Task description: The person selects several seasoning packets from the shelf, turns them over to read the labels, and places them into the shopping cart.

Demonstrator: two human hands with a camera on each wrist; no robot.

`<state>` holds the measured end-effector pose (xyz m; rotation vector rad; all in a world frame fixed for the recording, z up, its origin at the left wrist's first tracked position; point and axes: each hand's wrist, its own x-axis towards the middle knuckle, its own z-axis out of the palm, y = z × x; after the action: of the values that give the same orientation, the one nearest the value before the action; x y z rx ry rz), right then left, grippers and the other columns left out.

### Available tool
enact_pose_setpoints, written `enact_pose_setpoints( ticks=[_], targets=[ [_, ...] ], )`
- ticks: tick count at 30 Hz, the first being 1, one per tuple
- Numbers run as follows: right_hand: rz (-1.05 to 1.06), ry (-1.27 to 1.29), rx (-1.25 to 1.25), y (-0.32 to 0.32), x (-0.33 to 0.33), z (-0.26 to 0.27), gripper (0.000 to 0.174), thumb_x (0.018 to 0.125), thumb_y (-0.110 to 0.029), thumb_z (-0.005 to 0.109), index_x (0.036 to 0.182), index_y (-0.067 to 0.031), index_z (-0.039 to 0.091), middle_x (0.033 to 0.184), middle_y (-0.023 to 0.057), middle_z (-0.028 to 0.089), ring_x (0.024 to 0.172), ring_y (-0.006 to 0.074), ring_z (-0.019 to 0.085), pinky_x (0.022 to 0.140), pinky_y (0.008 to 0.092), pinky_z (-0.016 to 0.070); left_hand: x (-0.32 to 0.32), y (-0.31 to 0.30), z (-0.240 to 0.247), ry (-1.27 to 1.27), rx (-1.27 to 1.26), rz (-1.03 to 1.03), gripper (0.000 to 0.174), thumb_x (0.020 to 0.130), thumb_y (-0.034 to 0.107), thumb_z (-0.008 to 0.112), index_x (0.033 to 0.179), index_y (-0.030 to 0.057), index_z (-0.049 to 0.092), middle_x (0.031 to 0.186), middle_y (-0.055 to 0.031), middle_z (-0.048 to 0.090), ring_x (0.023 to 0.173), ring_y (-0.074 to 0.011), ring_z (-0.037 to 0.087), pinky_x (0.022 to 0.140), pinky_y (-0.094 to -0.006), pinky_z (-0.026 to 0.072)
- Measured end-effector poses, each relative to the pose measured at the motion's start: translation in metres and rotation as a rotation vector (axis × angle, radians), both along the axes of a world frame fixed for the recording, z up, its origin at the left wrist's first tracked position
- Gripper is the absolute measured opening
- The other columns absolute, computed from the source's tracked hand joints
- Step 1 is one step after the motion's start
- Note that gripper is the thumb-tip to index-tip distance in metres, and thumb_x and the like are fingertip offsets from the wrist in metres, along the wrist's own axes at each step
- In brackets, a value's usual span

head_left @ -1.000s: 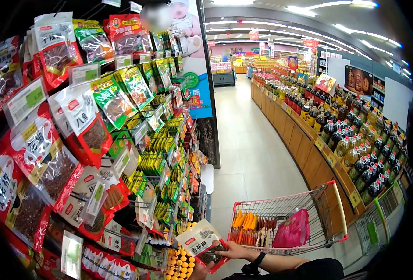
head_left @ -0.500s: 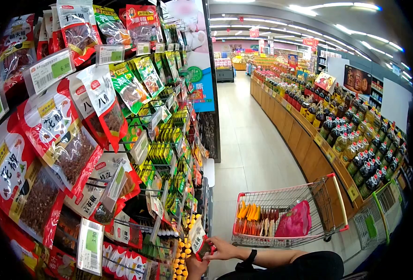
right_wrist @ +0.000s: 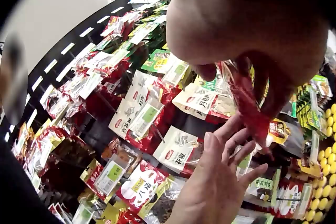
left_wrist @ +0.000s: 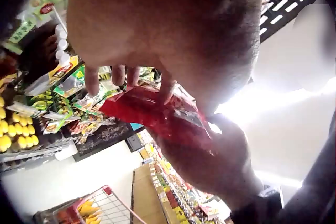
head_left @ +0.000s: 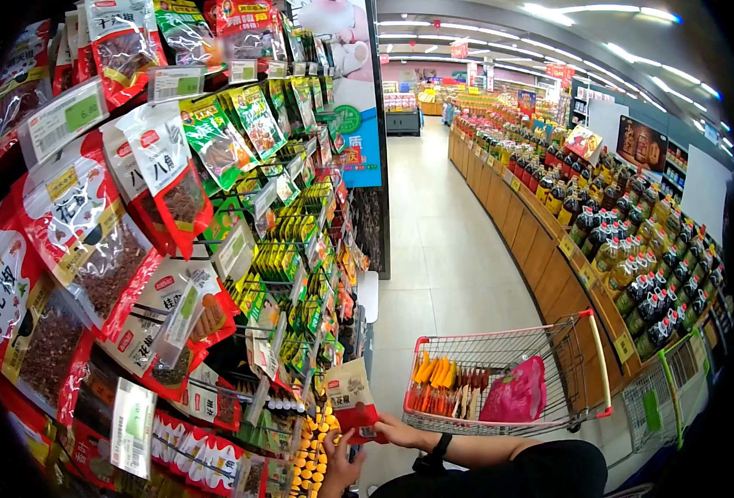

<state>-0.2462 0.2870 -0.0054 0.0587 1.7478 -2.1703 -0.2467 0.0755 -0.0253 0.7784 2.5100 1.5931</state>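
A cream-and-red spice packet (head_left: 352, 400) stands nearly upright low in the head view, beside the shelf rack. My right hand (head_left: 402, 434) pinches its lower right side. Below its lower left edge is my left hand (head_left: 341, 466), fingers spread, the tips touching the packet. In the right wrist view the left hand (right_wrist: 212, 179) shows loosely extended fingers against the red packet (right_wrist: 244, 95), which hangs from the curled fingers of the right hand (right_wrist: 257, 29). The left wrist view has the left hand (left_wrist: 163, 29) above the shiny red packet (left_wrist: 149, 112).
Hanging spice bags (head_left: 89, 232) and price tags fill the rack at left. A shopping cart (head_left: 508, 336) with orange packs (head_left: 436, 371) and a pink bag (head_left: 516, 392) stands right of the hands. Beyond it runs a wooden display (head_left: 521, 199) of bottles; an aisle (head_left: 433, 249) lies between.
The packet was tilted a second ago, then lower and turned more edge-on; now it is nearly upright. My left fingers have loosened from around its lower side and spread.
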Motion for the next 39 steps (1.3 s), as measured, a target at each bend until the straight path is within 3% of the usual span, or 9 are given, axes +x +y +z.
enact_pose_setpoints(
  ticks=[4,7,10,13,16,20,24,35,39],
  targets=[
    [0.031,-0.01,-0.037,0.017,-0.006,0.027,0.043,0.099,-0.015,0.041,0.141,-0.0086,0.042,0.121,0.0025,0.057,0.102,0.0134,0.055,0.081,0.0308,0.0526,-0.007,0.016,0.021,-0.155,0.243,0.238,0.041,0.086,0.023,0.072,0.116,0.0049,0.05,0.132,-0.0199,0.038,0.12,-0.0331,0.045,0.095,-0.0405,0.0453],
    [0.072,-0.051,-0.065,0.034,-0.012,0.029,0.037,0.098,-0.015,0.047,0.133,-0.005,0.05,0.118,0.0013,0.058,0.1,0.01,0.054,0.084,0.0276,0.0485,-0.012,0.032,-0.017,-0.378,0.599,0.286,0.048,0.088,0.016,0.069,0.124,-0.002,0.043,0.135,-0.0133,0.045,0.115,-0.0261,0.054,0.096,-0.0373,0.0472],
    [0.155,-0.074,-0.124,0.055,-0.021,0.015,0.039,0.098,-0.015,0.046,0.136,-0.0062,0.047,0.12,0.0013,0.057,0.101,0.0104,0.054,0.085,0.0283,0.049,0.001,0.046,-0.038,-0.45,0.599,0.189,0.039,0.091,0.02,0.068,0.122,0.0011,0.053,0.114,-0.0094,0.057,0.1,-0.0192,0.06,0.085,-0.0331,0.0508],
    [0.144,0.138,0.074,0.08,-0.024,-0.001,0.044,0.097,-0.014,0.046,0.138,0.0004,0.043,0.125,0.0038,0.055,0.103,0.0142,0.055,0.089,0.0293,0.048,-0.006,0.068,-0.039,-0.498,0.618,0.09,0.033,0.093,0.023,0.067,0.12,0.0041,0.062,0.092,-0.0056,0.069,0.084,-0.0123,0.066,0.074,-0.0289,0.0544],
    [0.133,0.231,0.08,0.099,-0.028,-0.009,0.04,0.096,-0.015,0.047,0.132,0.0027,0.047,0.114,0.0056,0.061,0.099,0.0147,0.056,0.088,0.0286,0.0477,-0.002,0.087,-0.011,-0.442,0.436,0.178,0.04,0.085,0.008,0.07,0.122,-0.0022,0.058,0.116,-0.0097,0.065,0.104,-0.02,0.062,0.095,-0.0338,0.0486],
    [0.093,0.11,0.086,0.128,-0.034,0.019,0.038,0.099,-0.021,0.051,0.131,-0.0002,0.052,0.11,0.0053,0.064,0.097,0.0114,0.058,0.082,0.029,0.0511,-0.01,0.121,0.04,-0.439,0.49,0.18,0.038,0.089,0.011,0.069,0.123,-0.002,0.058,0.115,-0.0096,0.067,0.103,-0.0184,0.064,0.092,-0.0342,0.0511],
    [0.18,0.153,0.017,0.156,-0.039,0.031,0.055,0.093,-0.018,0.067,0.138,0.0018,0.043,0.12,0.0076,0.062,0.106,0.0125,0.058,0.09,0.0303,0.0514,-0.008,0.15,0.065,-0.502,0.517,0.258,0.035,0.091,0.013,0.067,0.122,-0.0017,0.057,0.113,-0.0075,0.067,0.099,-0.014,0.064,0.088,-0.0309,0.0513],
    [0.19,0.076,-0.238,0.193,-0.032,0.027,0.05,0.091,-0.003,0.066,0.135,-0.0004,0.043,0.125,0.0073,0.06,0.112,0.0136,0.058,0.096,0.0304,0.0484,-0.003,0.186,0.102,-0.576,0.419,0.198,0.031,0.09,0.01,0.067,0.117,-0.0037,0.061,0.111,-0.0093,0.068,0.097,-0.0138,0.064,0.088,-0.029,0.0509],
    [0.145,0.18,-0.288,0.213,-0.012,0.083,0.043,0.088,-0.003,0.068,0.127,0.0023,0.05,0.118,0.0063,0.063,0.106,0.0109,0.057,0.092,0.0294,0.0485,0.013,0.197,0.144,-0.448,0.345,0.11,0.028,0.087,0.012,0.071,0.11,-0.0029,0.066,0.108,-0.0114,0.07,0.097,-0.0175,0.065,0.087,-0.0314,0.0506]
  ],
)
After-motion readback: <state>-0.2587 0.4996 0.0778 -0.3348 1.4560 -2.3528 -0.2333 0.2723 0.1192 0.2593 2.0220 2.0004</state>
